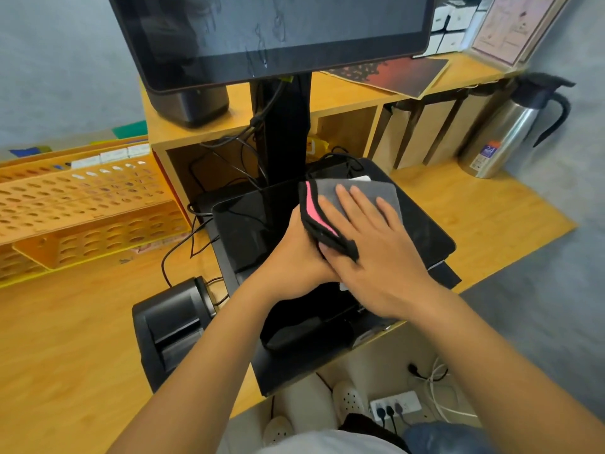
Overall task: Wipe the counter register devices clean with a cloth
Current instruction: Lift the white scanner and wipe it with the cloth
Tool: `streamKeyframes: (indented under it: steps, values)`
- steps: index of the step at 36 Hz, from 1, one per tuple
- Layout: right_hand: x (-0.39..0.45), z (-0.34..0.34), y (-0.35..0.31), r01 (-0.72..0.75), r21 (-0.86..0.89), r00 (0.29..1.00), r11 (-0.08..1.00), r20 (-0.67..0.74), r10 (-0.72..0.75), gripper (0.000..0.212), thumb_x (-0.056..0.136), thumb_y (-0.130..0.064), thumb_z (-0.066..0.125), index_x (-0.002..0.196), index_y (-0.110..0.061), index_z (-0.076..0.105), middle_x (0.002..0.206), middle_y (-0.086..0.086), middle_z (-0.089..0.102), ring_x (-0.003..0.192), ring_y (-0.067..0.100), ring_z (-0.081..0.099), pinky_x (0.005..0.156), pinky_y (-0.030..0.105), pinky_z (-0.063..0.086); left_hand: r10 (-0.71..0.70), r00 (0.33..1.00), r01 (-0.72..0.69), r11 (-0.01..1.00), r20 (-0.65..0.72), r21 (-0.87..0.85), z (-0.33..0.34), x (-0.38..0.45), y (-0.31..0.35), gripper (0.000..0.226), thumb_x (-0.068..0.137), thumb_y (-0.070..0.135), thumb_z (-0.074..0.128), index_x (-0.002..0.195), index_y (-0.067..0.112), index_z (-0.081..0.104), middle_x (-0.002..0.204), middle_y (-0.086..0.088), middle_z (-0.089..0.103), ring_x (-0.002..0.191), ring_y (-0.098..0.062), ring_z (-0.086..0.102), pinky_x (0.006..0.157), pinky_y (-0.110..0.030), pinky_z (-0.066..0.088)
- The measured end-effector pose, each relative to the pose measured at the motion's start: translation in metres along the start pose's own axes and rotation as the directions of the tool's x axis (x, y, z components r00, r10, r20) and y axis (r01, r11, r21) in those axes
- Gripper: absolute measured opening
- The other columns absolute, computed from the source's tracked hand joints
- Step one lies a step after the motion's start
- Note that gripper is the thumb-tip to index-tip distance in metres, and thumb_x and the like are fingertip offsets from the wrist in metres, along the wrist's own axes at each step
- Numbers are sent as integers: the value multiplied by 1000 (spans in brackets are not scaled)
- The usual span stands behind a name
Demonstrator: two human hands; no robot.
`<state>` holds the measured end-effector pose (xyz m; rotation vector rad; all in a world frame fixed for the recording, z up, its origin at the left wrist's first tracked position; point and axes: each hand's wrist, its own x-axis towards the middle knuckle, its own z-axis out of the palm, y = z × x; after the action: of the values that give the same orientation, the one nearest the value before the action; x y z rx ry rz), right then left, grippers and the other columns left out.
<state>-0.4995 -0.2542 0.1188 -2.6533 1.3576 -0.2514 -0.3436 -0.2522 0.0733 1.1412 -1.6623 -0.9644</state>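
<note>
A grey cloth (363, 191) with a pink and black edge lies folded on the glossy black register base (248, 221) in the middle of the counter. My right hand (370, 244) rests flat on the cloth, fingers spread. My left hand (294, 260) sits just beside and partly under it, gripping the cloth's black and pink edge. Above stands the big black register screen (278, 31) on a black pole, its glass streaked. A black receipt printer (170, 326) sits at the lower left.
An orange perforated wooden rack (82, 204) fills the left. Loose black cables (196, 237) trail beside the base. A steel thermos jug (510, 129) stands at the right, a wooden shelf (347, 99) runs behind. A power strip (396, 406) lies on the floor below.
</note>
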Motion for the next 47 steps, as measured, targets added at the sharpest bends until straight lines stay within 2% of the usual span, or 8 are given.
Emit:
streamKeyframes:
  steps: [10, 14, 22, 25, 29, 34, 41, 47]
  values:
    - [-20, 3, 2, -40, 69, 997, 997, 63, 36, 62, 98, -56, 13, 153, -46, -12, 168, -14, -14, 151, 0, -26, 123, 32, -17, 6, 999, -6, 1000, -37, -13, 0, 2, -3, 96, 77, 14, 91, 152, 11, 32, 150, -4, 43, 139, -12, 48, 115, -31, 44]
    - [7, 1, 9, -48, 30, 997, 998, 63, 46, 59, 104, -52, 18, 159, -44, -3, 170, -12, -10, 153, 3, -22, 122, 30, -18, 5, 1000, -7, 997, -14, -80, 4, 0, -2, 102, 72, 1, 91, 152, 23, 31, 150, 3, 51, 140, -6, 50, 109, -21, 45]
    - [56, -5, 30, -40, 110, 999, 993, 33, 36, 63, 98, -58, 19, 160, -46, 10, 172, -9, 5, 156, 9, -7, 123, 37, -7, -116, 993, 115, 992, -27, -47, 3, 0, 4, 117, 62, 27, 96, 145, 55, 19, 145, 29, 35, 132, 17, 36, 98, -7, 43]
    - [73, -10, 38, -51, 307, 999, 950, 29, 45, 50, 106, -51, 34, 155, -42, 34, 168, -7, 24, 156, 13, 8, 123, 38, 8, -149, 989, 148, 989, -26, -19, 4, 0, 6, 125, 62, 33, 96, 155, 49, 14, 153, 17, 32, 141, -1, 36, 110, -23, 42]
    - [81, -14, 44, -101, 612, 994, 785, 39, 97, 27, 105, -37, 50, 123, -26, 67, 120, 4, 68, 116, 24, 60, 100, 46, 47, -180, 983, 179, 984, -22, -20, 2, -2, 8, 117, 62, 31, 97, 151, 46, 22, 147, 13, 37, 134, -8, 45, 107, -33, 49]
    - [71, -22, 60, -352, 918, 902, 183, 280, 330, 39, 99, -47, 59, 117, -14, 66, 94, 3, 81, 86, 19, 78, 67, 28, 62, -200, 980, 199, 979, -17, -47, 2, -3, 10, 116, 62, 22, 97, 151, 40, 25, 148, 7, 40, 134, -11, 49, 108, -41, 53]
    - [33, -1, 74, -321, 923, 921, -210, 356, 157, 49, 106, -49, 44, 130, -17, 70, 133, 13, 69, 122, 32, 66, 102, 46, 53, -214, 974, 209, 975, -70, -74, 5, -7, 9, 113, 62, 20, 99, 151, 39, 31, 149, 8, 44, 138, -11, 48, 111, -45, 50]
    - [-14, 6, 79, -280, 914, 951, -293, 306, 46, 47, 109, -42, 38, 146, -21, 56, 147, 6, 59, 137, 24, 55, 115, 44, 42, -217, 972, 213, 976, -91, -53, 5, -8, 10, 113, 63, 24, 100, 152, 40, 32, 150, 8, 48, 141, -13, 47, 115, -48, 46]
